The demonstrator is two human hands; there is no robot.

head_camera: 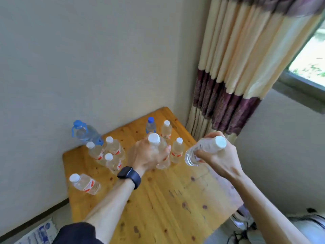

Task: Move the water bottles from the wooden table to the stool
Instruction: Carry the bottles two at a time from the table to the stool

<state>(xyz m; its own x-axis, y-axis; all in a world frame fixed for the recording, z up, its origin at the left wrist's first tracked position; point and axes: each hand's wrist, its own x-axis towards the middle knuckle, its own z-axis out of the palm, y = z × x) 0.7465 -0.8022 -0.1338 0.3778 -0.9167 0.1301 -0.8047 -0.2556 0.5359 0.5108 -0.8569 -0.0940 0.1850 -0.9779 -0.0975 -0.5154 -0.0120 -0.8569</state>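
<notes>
L fingers round upright bottle — R fingers round tilted bottle, above wooden table

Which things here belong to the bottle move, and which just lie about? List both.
Job: left grip holding a white-capped bottle; right grip holding a tilted bottle; standing bottles; wooden table.
Lying about: curtain; window; wristwatch.
</notes>
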